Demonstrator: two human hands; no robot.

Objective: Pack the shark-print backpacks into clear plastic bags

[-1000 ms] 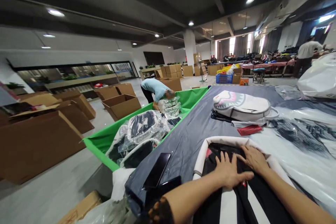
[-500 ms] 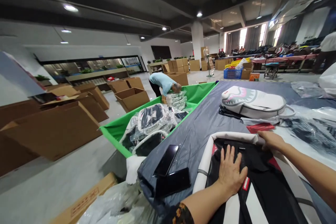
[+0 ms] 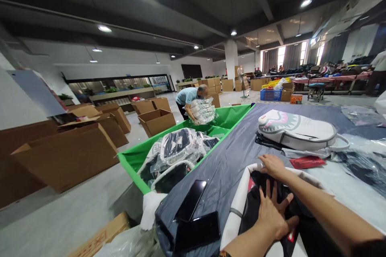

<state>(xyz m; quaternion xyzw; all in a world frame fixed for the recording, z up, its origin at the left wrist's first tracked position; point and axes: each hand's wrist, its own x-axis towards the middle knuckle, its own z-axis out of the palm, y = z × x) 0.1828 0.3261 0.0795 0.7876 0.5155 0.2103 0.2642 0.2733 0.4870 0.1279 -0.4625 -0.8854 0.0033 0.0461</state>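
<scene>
A white-and-black backpack lies on the grey-covered table in front of me, its black strap side up. My left hand presses on that black panel, fingers spread. Across the backpack's top edge reaches my right hand, its fingers closed on the white rim near the upper left corner. My right forearm covers part of the bag. Behind it, a second white backpack with a shark-mouth print rests on the table, beside a red packet.
Two black phones lie at the table's left edge. A green fabric bin alongside holds plastic-wrapped backpacks. Across the bin, a person in a light blue shirt bends with wrapped goods. Open cardboard boxes stand at left.
My right hand has slid left along the backpack's top rim, from the right corner towards the left one. My left hand stays on the panel. The person across has lifted the wrapped goods.
</scene>
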